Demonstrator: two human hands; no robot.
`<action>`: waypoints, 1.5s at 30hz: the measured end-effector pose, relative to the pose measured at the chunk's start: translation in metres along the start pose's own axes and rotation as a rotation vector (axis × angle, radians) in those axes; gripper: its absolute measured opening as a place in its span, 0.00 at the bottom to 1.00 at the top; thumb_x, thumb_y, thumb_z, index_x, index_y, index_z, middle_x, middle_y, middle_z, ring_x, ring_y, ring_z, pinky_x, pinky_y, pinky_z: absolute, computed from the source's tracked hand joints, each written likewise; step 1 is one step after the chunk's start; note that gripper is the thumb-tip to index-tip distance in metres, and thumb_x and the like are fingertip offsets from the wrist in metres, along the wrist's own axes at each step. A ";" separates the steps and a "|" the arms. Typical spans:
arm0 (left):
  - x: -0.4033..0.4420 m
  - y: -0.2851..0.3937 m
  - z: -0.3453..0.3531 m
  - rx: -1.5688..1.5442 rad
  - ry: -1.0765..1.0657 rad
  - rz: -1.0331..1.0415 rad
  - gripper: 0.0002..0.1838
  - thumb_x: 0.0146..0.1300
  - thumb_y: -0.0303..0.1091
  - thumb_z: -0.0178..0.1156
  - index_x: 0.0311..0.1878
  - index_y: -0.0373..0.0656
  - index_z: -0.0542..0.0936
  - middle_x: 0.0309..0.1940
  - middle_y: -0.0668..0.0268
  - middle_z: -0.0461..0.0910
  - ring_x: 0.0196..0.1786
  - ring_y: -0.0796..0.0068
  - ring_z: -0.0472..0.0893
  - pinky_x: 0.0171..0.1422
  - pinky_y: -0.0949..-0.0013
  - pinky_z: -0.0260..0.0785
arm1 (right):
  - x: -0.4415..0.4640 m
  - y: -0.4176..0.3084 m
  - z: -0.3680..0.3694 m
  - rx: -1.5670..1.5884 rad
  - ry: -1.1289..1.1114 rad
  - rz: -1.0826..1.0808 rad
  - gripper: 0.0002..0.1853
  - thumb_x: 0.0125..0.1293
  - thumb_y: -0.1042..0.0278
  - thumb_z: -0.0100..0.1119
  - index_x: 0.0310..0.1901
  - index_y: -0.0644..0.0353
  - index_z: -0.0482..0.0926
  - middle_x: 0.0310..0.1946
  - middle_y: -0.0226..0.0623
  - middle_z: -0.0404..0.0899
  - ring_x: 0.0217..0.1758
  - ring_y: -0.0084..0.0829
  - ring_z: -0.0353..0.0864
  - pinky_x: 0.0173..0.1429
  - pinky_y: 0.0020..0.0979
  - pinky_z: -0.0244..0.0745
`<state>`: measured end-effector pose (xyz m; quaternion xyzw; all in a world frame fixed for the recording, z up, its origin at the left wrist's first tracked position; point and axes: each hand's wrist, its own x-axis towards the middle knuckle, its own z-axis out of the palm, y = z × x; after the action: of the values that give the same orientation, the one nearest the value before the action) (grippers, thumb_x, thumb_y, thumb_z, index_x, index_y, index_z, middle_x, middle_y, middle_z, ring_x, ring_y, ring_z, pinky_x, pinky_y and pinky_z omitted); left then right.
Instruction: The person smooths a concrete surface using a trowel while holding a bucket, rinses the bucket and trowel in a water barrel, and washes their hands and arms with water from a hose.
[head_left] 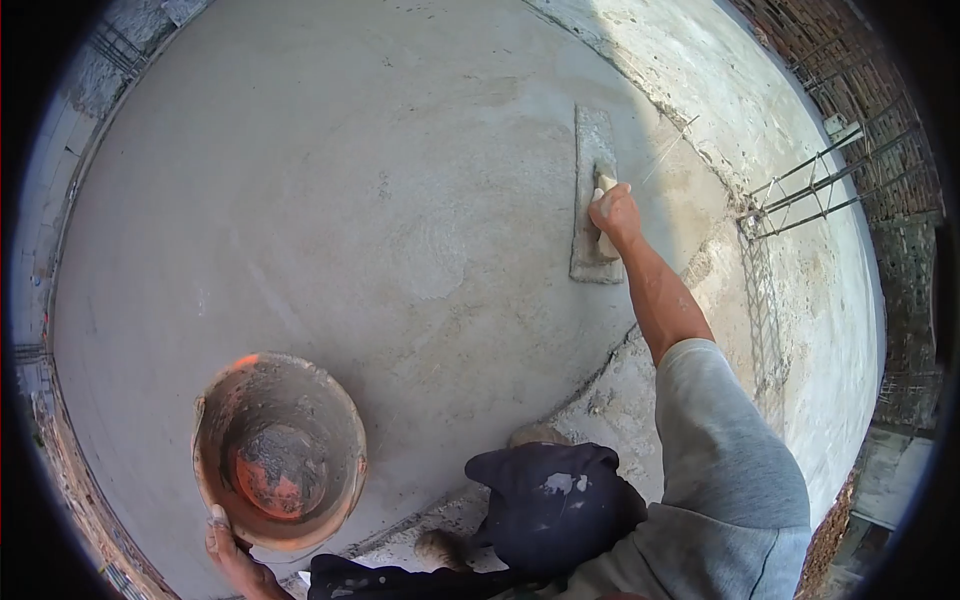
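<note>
My right hand (pixel 615 212) is wrapped round the pale handle of a long rectangular float (pixel 592 130), which lies on the grey wet cement surface (pixel 330 170). At the lower left, my left hand (pixel 235 550) grips the near rim of an orange bucket (pixel 350 450) smeared with cement. Inside the bucket, some cement residue sits over the orange bottom. My left thumb shows over the rim; the other fingers are partly hidden beneath it.
Steel reinforcement bars (pixel 815 190) stick out at the right, beside a rough, lighter concrete strip (pixel 740 90). A brick wall (pixel 850 60) stands at the upper right. My knee in dark trousers (pixel 560 505) is at the bottom.
</note>
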<state>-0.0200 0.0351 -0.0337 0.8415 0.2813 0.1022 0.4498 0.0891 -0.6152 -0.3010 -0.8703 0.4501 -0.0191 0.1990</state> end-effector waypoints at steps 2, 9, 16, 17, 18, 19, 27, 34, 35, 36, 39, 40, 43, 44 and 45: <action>-0.010 0.015 0.014 -0.076 0.014 0.018 0.12 0.59 0.42 0.59 0.26 0.48 0.71 0.19 0.78 0.66 0.22 0.88 0.61 0.26 0.80 0.51 | -0.053 0.018 -0.019 0.084 -0.008 -0.022 0.23 0.58 0.60 0.52 0.46 0.73 0.64 0.40 0.57 0.78 0.47 0.53 0.77 0.51 0.45 0.71; 0.012 0.003 0.002 0.013 -0.186 0.051 0.08 0.57 0.31 0.58 0.26 0.45 0.69 0.20 0.73 0.68 0.22 0.85 0.61 0.28 0.78 0.54 | -0.184 0.016 -0.077 0.389 -0.286 -0.365 0.25 0.60 0.52 0.58 0.44 0.70 0.68 0.29 0.51 0.77 0.31 0.42 0.79 0.38 0.38 0.73; -0.008 0.014 0.006 -0.054 -0.139 0.047 0.06 0.54 0.29 0.59 0.28 0.40 0.72 0.21 0.69 0.74 0.25 0.82 0.69 0.32 0.77 0.60 | -0.264 -0.106 -0.116 0.436 -1.186 -0.566 0.23 0.60 0.52 0.60 0.44 0.66 0.69 0.20 0.32 0.69 0.20 0.20 0.71 0.24 0.24 0.67; -0.014 0.017 0.006 -0.095 -0.127 0.049 0.06 0.54 0.28 0.60 0.28 0.40 0.72 0.21 0.69 0.74 0.26 0.81 0.71 0.32 0.76 0.62 | -0.268 -0.110 -0.102 0.199 -0.839 -1.153 0.23 0.60 0.54 0.60 0.45 0.66 0.68 0.20 0.38 0.72 0.22 0.25 0.76 0.25 0.28 0.70; -0.017 0.019 0.005 -0.071 -0.132 0.044 0.06 0.53 0.28 0.60 0.28 0.40 0.72 0.21 0.68 0.74 0.26 0.81 0.71 0.32 0.76 0.62 | -0.274 -0.122 -0.099 0.080 -0.708 -1.328 0.22 0.60 0.55 0.59 0.45 0.66 0.68 0.22 0.39 0.73 0.24 0.27 0.77 0.27 0.29 0.71; -0.017 0.020 0.006 -0.050 -0.144 0.033 0.06 0.53 0.28 0.60 0.27 0.40 0.72 0.21 0.68 0.74 0.25 0.81 0.71 0.32 0.76 0.63 | -0.285 -0.140 -0.095 -0.051 -0.571 -1.489 0.22 0.60 0.57 0.58 0.46 0.66 0.68 0.23 0.40 0.75 0.26 0.30 0.78 0.29 0.30 0.72; -0.035 0.032 0.008 0.111 -0.255 0.101 0.05 0.46 0.28 0.57 0.22 0.41 0.70 0.17 0.70 0.71 0.21 0.81 0.67 0.26 0.74 0.60 | -0.330 -0.210 -0.024 -0.525 -0.137 -1.887 0.13 0.58 0.72 0.48 0.44 0.67 0.66 0.25 0.46 0.80 0.29 0.37 0.83 0.31 0.36 0.77; -0.052 0.040 0.009 0.201 -0.142 0.425 0.08 0.44 0.29 0.59 0.20 0.38 0.69 0.14 0.69 0.66 0.20 0.81 0.64 0.24 0.73 0.58 | -0.356 -0.161 -0.030 -0.548 -0.680 -1.620 0.20 0.57 0.71 0.48 0.49 0.76 0.64 0.29 0.52 0.80 0.32 0.46 0.83 0.38 0.42 0.77; -0.053 0.042 0.009 0.216 -0.145 0.459 0.09 0.45 0.29 0.59 0.21 0.38 0.69 0.16 0.72 0.65 0.21 0.83 0.63 0.25 0.75 0.57 | -0.359 -0.158 -0.030 -0.473 -0.733 -1.621 0.20 0.56 0.71 0.49 0.48 0.78 0.65 0.28 0.54 0.80 0.32 0.48 0.82 0.39 0.43 0.77; -0.053 0.041 0.009 0.234 -0.155 0.491 0.09 0.47 0.28 0.60 0.21 0.39 0.69 0.17 0.75 0.65 0.23 0.86 0.62 0.25 0.77 0.56 | -0.359 -0.152 -0.030 -0.395 -0.791 -1.613 0.21 0.55 0.71 0.49 0.47 0.79 0.65 0.28 0.56 0.79 0.33 0.50 0.81 0.39 0.44 0.76; -0.054 0.037 0.011 0.194 -0.204 0.517 0.10 0.47 0.29 0.61 0.21 0.39 0.69 0.17 0.75 0.64 0.22 0.86 0.61 0.25 0.77 0.55 | -0.371 -0.139 -0.033 -0.170 -0.963 -1.589 0.19 0.51 0.72 0.50 0.42 0.79 0.68 0.27 0.60 0.77 0.33 0.54 0.79 0.39 0.45 0.75; -0.052 0.037 0.012 0.175 -0.216 0.529 0.10 0.47 0.29 0.61 0.21 0.39 0.69 0.17 0.75 0.64 0.23 0.86 0.61 0.25 0.77 0.55 | -0.372 -0.142 -0.036 -0.098 -1.012 -1.596 0.18 0.50 0.72 0.50 0.40 0.78 0.69 0.27 0.61 0.76 0.34 0.55 0.79 0.39 0.45 0.74; -0.051 0.031 0.011 0.137 -0.257 0.491 0.11 0.48 0.30 0.62 0.21 0.40 0.69 0.17 0.75 0.64 0.23 0.86 0.61 0.25 0.77 0.55 | -0.382 -0.156 -0.035 -0.083 -1.322 -1.474 0.14 0.49 0.72 0.49 0.36 0.73 0.73 0.26 0.59 0.76 0.31 0.50 0.80 0.36 0.42 0.73; -0.052 0.032 0.011 0.127 -0.265 0.457 0.11 0.48 0.30 0.62 0.21 0.40 0.68 0.17 0.75 0.65 0.23 0.86 0.61 0.25 0.77 0.55 | -0.387 -0.156 -0.036 -0.072 -1.383 -1.423 0.13 0.48 0.73 0.49 0.35 0.72 0.74 0.24 0.57 0.76 0.29 0.47 0.79 0.34 0.41 0.72; -0.052 0.033 0.011 0.111 -0.268 0.429 0.11 0.48 0.30 0.62 0.21 0.40 0.68 0.17 0.76 0.65 0.23 0.86 0.61 0.25 0.77 0.55 | -0.390 -0.158 -0.037 -0.064 -1.434 -1.375 0.12 0.48 0.74 0.49 0.34 0.71 0.74 0.23 0.56 0.76 0.27 0.45 0.79 0.32 0.40 0.72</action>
<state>-0.0450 -0.0164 -0.0086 0.9113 0.0394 0.0674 0.4043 -0.0274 -0.2372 -0.1527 -0.7527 -0.3789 0.4124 0.3462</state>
